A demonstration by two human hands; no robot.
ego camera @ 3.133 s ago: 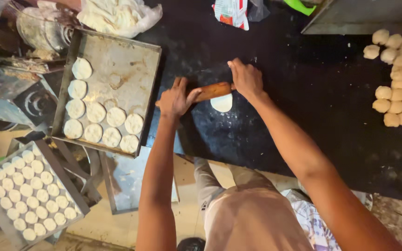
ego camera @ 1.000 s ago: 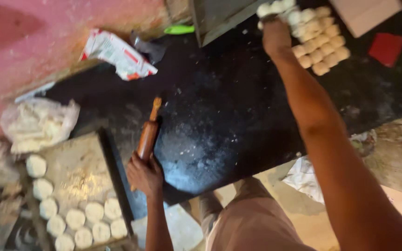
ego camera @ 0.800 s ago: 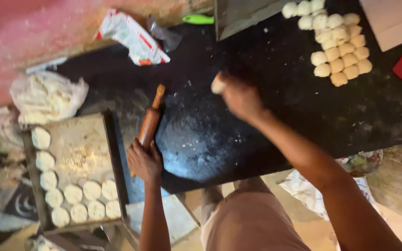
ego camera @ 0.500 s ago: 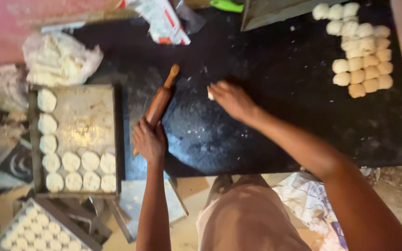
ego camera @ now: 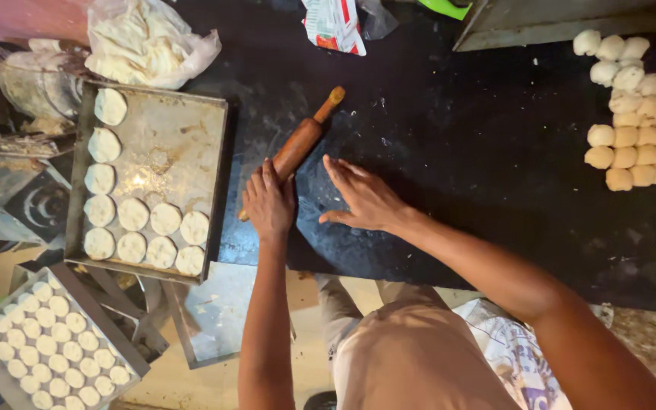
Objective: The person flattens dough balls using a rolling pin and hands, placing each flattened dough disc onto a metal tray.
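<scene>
Rolling pin (ego camera: 298, 144) of brown wood lies slantwise on a dark, flour-dusted worktop (ego camera: 457, 167), its near end under the left hand (ego camera: 269, 203), whose fingers curl loosely over it. It looks stiff, light and smooth, best taken at the narrow end handles. The right hand (ego camera: 362, 199) presses flat and open on the worktop just beside it; any dough beneath is hidden. A metal tray (ego camera: 184, 129) of flattened dough rounds (ego camera: 134, 215) stands left, dough balls (ego camera: 635, 121) well apart right.

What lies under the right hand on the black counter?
The right hand rests flat, palm down, on the black counter, beside the rolling pin. Whatever is beneath the palm is covered; no dough shows around it.
</scene>
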